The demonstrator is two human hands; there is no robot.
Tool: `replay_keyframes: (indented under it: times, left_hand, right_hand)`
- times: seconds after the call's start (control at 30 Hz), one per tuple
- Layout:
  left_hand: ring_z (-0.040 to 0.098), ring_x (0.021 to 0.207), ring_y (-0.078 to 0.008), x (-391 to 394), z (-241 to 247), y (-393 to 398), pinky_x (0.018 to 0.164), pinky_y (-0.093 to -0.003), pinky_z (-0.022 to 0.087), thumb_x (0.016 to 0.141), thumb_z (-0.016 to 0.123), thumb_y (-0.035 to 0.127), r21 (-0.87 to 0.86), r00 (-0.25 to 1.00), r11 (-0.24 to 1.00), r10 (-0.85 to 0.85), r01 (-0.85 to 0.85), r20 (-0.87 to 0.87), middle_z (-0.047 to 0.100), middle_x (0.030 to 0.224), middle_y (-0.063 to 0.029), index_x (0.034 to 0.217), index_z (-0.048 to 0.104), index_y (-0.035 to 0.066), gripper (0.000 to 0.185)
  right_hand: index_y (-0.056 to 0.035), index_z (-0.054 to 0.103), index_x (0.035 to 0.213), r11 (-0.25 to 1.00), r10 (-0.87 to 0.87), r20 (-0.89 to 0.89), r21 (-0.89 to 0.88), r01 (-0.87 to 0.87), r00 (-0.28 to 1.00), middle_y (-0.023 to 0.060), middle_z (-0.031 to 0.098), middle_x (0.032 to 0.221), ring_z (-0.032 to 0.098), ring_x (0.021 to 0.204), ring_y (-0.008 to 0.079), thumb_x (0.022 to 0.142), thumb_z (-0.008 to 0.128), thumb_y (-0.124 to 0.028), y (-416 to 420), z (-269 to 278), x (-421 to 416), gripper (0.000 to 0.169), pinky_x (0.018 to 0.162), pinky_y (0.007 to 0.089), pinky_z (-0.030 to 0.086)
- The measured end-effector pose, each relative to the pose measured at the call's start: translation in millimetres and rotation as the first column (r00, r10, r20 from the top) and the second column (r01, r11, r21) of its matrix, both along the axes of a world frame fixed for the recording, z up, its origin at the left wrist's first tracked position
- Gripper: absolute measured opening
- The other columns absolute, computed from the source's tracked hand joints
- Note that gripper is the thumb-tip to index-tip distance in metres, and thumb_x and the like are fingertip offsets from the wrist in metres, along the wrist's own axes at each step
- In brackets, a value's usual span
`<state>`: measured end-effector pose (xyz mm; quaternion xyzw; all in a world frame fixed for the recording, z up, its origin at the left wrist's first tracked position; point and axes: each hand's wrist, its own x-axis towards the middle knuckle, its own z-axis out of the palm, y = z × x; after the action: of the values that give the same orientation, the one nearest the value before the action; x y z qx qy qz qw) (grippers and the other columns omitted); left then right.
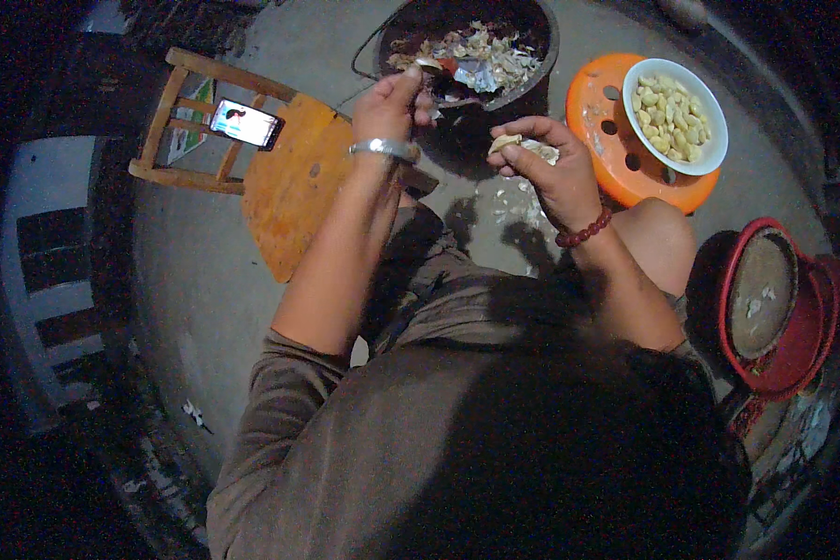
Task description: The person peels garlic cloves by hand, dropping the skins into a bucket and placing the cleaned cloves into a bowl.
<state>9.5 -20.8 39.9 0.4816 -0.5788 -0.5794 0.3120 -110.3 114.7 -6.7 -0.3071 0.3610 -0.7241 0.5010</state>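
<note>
My left hand (390, 108) is raised at the near left rim of a dark bucket (549, 42), pinching a small pale piece, perhaps garlic skin (428, 64). Garlic skins and other scraps (511, 63) lie inside the bucket. In my right hand (549, 157), between thumb and fingers, are unpeeled garlic cloves (505, 144) with papery skin. To the right of that hand, a white bowl (718, 150) of peeled garlic cloves (672, 119) rests on an orange plastic stool (591, 91) with round holes.
A wooden chair (297, 182) stands at the left, with a lit phone (246, 124) leaning on its backrest. Bits of skin (514, 199) litter the floor between my knees. At the right are a red plastic basin (787, 364) and a round, flat thing (763, 294) in it.
</note>
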Motion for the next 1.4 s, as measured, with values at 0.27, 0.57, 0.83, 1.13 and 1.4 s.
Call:
replay_keyframes:
  times: [0.27, 0.57, 0.83, 1.13, 1.4]
  left_hand:
    - [0.052, 0.071, -0.0083, -3, 9, 32, 0.059, -0.0188, 0.043, 0.071, 0.055, 0.006, -0.211, 0.939, 0.917, -0.344, 0.339, 0.012, 0.056, 0.083, -0.0044, 0.094, 0.054, 0.002, 0.023]
    - [0.054, 0.063, -0.0085, 0, 9, 61, 0.054, -0.019, 0.044, 0.072, 0.057, 0.009, -0.157, 0.914, 0.906, -0.403, 0.393, -0.038, 0.058, 0.074, -0.005, 0.088, 0.056, 0.0, 0.018]
    - [0.052, 0.056, -0.0075, -2, -3, 71, 0.045, -0.0177, 0.041, 0.07, 0.058, 0.007, -0.195, 0.964, 0.951, -0.257, 0.24, -0.065, 0.058, 0.07, -0.0052, 0.081, 0.055, 0.001, 0.013]
    - [0.055, 0.063, -0.0101, 3, -10, 73, 0.056, -0.0191, 0.044, 0.07, 0.059, 0.006, -0.023, 0.953, 0.978, -0.205, 0.205, -0.224, 0.058, 0.072, -0.007, 0.082, 0.055, -0.001, 0.015]
    - [0.053, 0.062, -0.0077, 5, -10, 73, 0.056, -0.0184, 0.043, 0.069, 0.06, 0.008, -0.082, 0.969, 0.97, -0.234, 0.228, -0.081, 0.058, 0.07, -0.0048, 0.08, 0.058, -0.001, 0.015]
  right_hand:
    - [-0.0004, 0.045, 0.087, 0.997, 0.011, 0.056, -0.078, -0.007, 0.998, 0.0114, 0.055, 0.086, 0.056, 0.069, 0.0137, 0.07, 0.056, -0.002, -2, -5, -6, 0.02, 0.055, 0.0199, 0.045]
    - [0.0002, 0.053, 0.088, 1.0, 0.018, -0.064, 0.026, -0.017, 0.998, 0.0062, 0.056, 0.075, 0.056, 0.067, 0.0109, 0.071, 0.057, -0.006, 1, 2, -4, 0.019, 0.057, 0.0197, 0.045]
    - [-0.0028, 0.057, 0.088, 0.995, -0.098, -0.377, -0.055, 0.083, 0.921, 0.0044, 0.056, 0.08, 0.053, 0.07, 0.0107, 0.068, 0.059, -0.008, 0, -3, -3, 0.021, 0.061, 0.021, 0.043]
    - [-0.0066, 0.058, 0.089, 0.993, -0.099, -0.551, -0.006, 0.114, 0.828, 0.007, 0.057, 0.081, 0.054, 0.073, 0.0139, 0.066, 0.06, -0.009, 3, 2, -1, 0.024, 0.064, 0.0237, 0.043]
    - [-0.0051, 0.056, 0.087, 0.959, -0.259, -0.659, -0.091, 0.267, 0.706, 0.0074, 0.058, 0.079, 0.056, 0.072, 0.0148, 0.065, 0.06, -0.008, 2, 3, 6, 0.023, 0.064, 0.0249, 0.044]
